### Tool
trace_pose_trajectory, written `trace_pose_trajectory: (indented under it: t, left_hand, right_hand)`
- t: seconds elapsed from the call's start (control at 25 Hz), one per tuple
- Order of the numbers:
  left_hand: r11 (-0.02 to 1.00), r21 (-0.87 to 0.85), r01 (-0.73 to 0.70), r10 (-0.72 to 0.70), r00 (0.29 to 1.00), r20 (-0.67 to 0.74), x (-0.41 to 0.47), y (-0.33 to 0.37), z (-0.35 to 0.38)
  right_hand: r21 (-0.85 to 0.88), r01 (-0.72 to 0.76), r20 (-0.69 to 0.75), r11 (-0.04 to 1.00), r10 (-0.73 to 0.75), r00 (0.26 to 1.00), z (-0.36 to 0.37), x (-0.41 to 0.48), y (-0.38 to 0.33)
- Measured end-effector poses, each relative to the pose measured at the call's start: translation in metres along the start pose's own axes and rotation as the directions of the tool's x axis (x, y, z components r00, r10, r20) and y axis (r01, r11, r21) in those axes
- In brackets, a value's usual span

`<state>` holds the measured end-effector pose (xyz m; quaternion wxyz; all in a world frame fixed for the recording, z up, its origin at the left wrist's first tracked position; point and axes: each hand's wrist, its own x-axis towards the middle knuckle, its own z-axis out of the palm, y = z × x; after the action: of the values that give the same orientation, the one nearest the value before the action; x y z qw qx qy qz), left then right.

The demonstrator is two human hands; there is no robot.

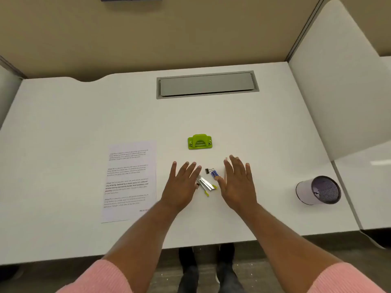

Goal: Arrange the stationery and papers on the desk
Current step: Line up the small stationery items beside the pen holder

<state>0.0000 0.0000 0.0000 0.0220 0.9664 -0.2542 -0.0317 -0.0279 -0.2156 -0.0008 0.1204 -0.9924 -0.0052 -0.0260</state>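
My left hand (182, 185) and my right hand (238, 182) hover flat over the white desk (63, 123), fingers spread, holding nothing. Between them lie a silver stapler with yellow-green ends (205, 185), a small black binder clip (209, 170) and a small blue object (215, 174). A green hole punch (199, 141) sits just beyond the hands. A printed sheet of paper (130, 180) lies flat to the left of my left hand. A white mesh pen holder (318, 190) lies tipped on its side at the right.
A grey cable hatch (207, 84) is set into the desk at the back. Beige partition walls close off the back, and a white divider panel (342, 81) stands at the right. The desk's front edge is near my forearms.
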Motion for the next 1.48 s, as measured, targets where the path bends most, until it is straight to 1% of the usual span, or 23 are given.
trace_pose_trajectory:
  t: [0.12,0.16,0.28,0.4,0.48,0.56,0.64,0.8,0.92,1.0,1.08,1.16,1.24,1.48]
  left_hand:
    - [0.999,-0.010,-0.031,0.031,0.998,0.063,0.009,0.004,0.007]
    - [0.999,-0.003,-0.050,0.050,0.994,0.098,0.011,0.007,0.008]
    - [0.997,-0.030,-0.075,0.079,0.987,0.137,0.019,0.013,0.012]
    - [0.995,-0.022,-0.100,0.102,0.979,0.176,0.026,0.016,0.015]
    - [0.993,-0.023,-0.114,0.117,0.972,0.205,0.031,0.017,0.016]
    - [0.991,-0.005,-0.132,0.129,0.962,0.240,0.038,0.018,0.015]
    - [0.989,0.009,-0.146,0.140,0.959,0.245,0.042,0.020,0.012]
    - [0.989,-0.001,-0.146,0.143,0.967,0.211,0.046,0.021,0.005]
    - [0.994,-0.050,-0.097,0.104,0.984,0.147,0.056,0.022,-0.006]
    - [0.995,-0.091,-0.032,0.044,0.991,0.128,0.067,0.027,-0.023]
    - [0.980,-0.192,0.057,-0.032,0.991,0.132,0.079,0.037,-0.043]
    - [0.921,-0.346,0.177,-0.125,0.978,0.166,0.094,0.052,-0.060]
    - [0.863,-0.431,0.262,-0.194,0.961,0.196,0.115,0.069,-0.071]
    - [0.793,-0.482,0.373,-0.297,0.927,0.228,0.181,0.124,-0.071]
  right_hand:
    - [-0.040,-0.149,0.000,0.988,0.149,0.989,0.013,-0.001,0.004]
    - [-0.060,-0.181,0.032,0.982,0.183,0.983,0.016,-0.003,0.005]
    - [-0.081,-0.218,0.101,0.973,0.226,0.969,0.022,-0.001,0.005]
    - [-0.120,-0.287,0.251,0.950,0.309,0.917,0.022,0.004,0.001]
    - [-0.132,-0.323,0.295,0.937,0.348,0.890,0.022,0.007,0.000]
    - [-0.137,-0.365,0.309,0.921,0.390,0.868,0.021,0.011,-0.001]
    - [-0.113,-0.412,0.329,0.904,0.426,0.843,0.020,0.014,-0.001]
    - [-0.060,-0.452,0.297,0.890,0.448,0.843,0.010,0.018,-0.002]
    - [-0.012,-0.484,0.257,0.875,0.471,0.844,-0.005,0.021,-0.001]
    - [0.003,-0.501,0.224,0.865,0.488,0.844,-0.017,0.024,0.002]
    - [0.014,-0.523,0.192,0.852,0.511,0.838,-0.032,0.027,0.007]
    - [0.027,-0.546,0.159,0.838,0.535,0.830,-0.046,0.031,0.018]
    - [0.038,-0.564,0.138,0.825,0.554,0.821,-0.061,0.039,0.035]
    - [0.066,-0.565,0.131,0.822,0.555,0.822,-0.083,0.071,0.103]
